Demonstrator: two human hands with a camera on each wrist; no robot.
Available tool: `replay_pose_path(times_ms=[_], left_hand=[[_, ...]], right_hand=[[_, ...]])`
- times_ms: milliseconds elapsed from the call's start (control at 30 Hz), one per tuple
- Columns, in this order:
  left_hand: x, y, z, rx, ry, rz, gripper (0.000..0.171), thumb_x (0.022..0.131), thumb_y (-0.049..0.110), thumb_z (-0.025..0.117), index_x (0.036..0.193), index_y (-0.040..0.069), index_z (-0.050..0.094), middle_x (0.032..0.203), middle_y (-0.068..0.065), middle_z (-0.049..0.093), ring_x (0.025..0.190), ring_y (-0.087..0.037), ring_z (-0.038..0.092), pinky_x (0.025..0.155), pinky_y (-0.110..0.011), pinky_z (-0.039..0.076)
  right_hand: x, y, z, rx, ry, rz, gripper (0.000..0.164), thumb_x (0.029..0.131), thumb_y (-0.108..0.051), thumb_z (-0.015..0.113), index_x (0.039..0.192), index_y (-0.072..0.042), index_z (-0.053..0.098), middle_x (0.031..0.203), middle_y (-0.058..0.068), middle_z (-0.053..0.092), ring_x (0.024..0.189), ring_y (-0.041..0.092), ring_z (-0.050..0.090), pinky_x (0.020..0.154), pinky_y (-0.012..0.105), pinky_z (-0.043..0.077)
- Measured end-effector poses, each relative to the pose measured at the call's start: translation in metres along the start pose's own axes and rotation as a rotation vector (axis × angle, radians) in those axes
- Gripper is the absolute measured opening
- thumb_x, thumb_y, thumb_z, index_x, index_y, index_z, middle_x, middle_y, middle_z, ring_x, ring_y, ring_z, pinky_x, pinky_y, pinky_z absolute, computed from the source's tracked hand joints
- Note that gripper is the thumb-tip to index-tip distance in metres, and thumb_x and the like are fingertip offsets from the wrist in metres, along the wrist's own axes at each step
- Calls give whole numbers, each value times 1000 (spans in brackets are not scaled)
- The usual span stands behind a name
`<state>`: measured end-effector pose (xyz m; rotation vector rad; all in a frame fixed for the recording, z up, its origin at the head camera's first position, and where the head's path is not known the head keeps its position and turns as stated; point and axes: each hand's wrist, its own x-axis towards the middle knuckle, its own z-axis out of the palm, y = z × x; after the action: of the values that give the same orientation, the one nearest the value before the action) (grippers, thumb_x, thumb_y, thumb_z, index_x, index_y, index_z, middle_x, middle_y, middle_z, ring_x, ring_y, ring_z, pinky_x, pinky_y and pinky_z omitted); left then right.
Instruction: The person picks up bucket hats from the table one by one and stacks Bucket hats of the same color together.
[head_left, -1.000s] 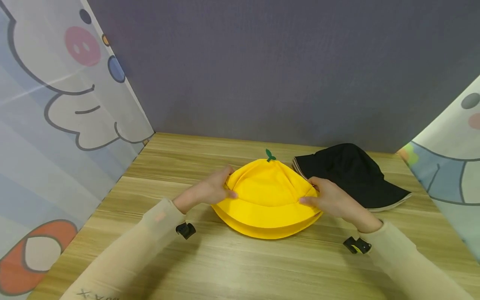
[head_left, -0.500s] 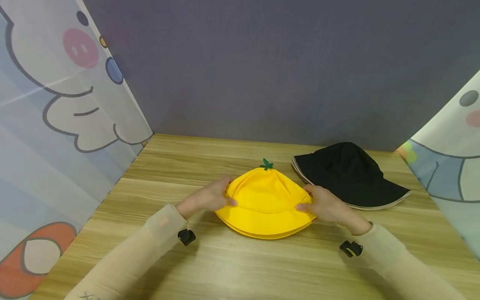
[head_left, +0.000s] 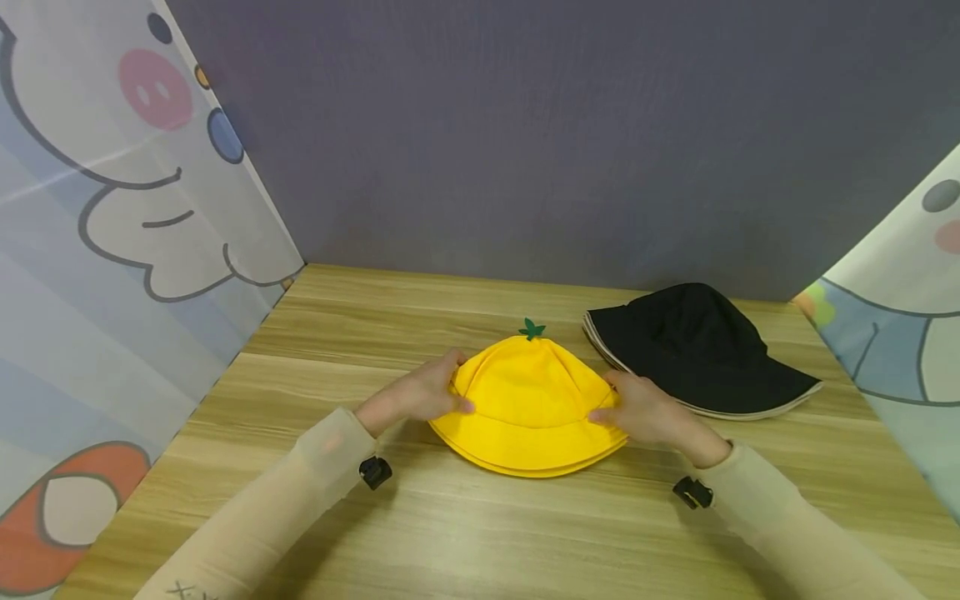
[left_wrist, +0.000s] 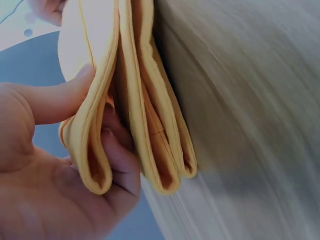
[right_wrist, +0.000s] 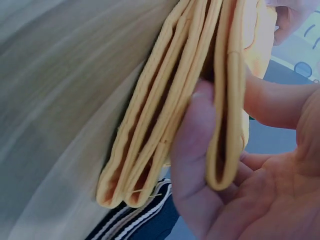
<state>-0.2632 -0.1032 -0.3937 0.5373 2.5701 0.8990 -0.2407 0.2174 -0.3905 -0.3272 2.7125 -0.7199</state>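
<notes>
A yellow bucket hat (head_left: 528,383) with a green leaf sprout (head_left: 532,329) on its crown lies at mid-table in the head view. More yellow brims (left_wrist: 157,145) sit beneath its brim, with folded edges toward each wrist camera. At the hat's left side, my left hand (head_left: 427,390) pinches the top brim, thumb above and fingers tucked under it. My right hand (head_left: 648,408) grips the right side the same way; in the right wrist view its fingers come between the top brim (right_wrist: 227,125) and the layers below.
Behind my right hand, a black bucket hat (head_left: 693,350) with a beige edge lies on the wooden table (head_left: 465,533). A grey panel (head_left: 525,142) stands at the back. Cartoon-printed sheets (head_left: 90,333) flank the table.
Both hands have brought the yellow hat down, closing the gap between its brim and the one underneath. My right hand has shifted slightly left. The black hat has stayed put.
</notes>
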Motion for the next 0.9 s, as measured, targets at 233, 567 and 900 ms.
replay_pose_path(times_ms=[233, 567, 900], left_hand=[[-2, 8, 5, 94, 3, -59, 63, 81, 29, 68, 130, 12, 32, 104, -4, 55, 81, -15, 51, 69, -31, 45], [-10, 22, 18, 470, 190, 33, 76, 78, 29, 71, 137, 15, 27, 112, -8, 41, 97, -23, 41, 84, -39, 38], [-19, 47, 45, 700, 154, 165, 82, 80, 61, 57, 145, 27, 20, 136, -13, 28, 118, -34, 28, 83, -56, 35]], right_hand=[[-3, -6, 2, -196, 22, 19, 65, 81, -41, 66, 125, 2, 43, 112, 12, 55, 84, 22, 50, 73, 42, 44], [-4, -11, 2, -312, 25, 22, 60, 81, -42, 65, 120, 0, 48, 108, 9, 55, 82, 20, 48, 69, 40, 43], [-5, -12, 4, -340, 40, 3, 59, 82, -41, 65, 121, 0, 48, 111, 10, 55, 90, 23, 51, 73, 43, 44]])
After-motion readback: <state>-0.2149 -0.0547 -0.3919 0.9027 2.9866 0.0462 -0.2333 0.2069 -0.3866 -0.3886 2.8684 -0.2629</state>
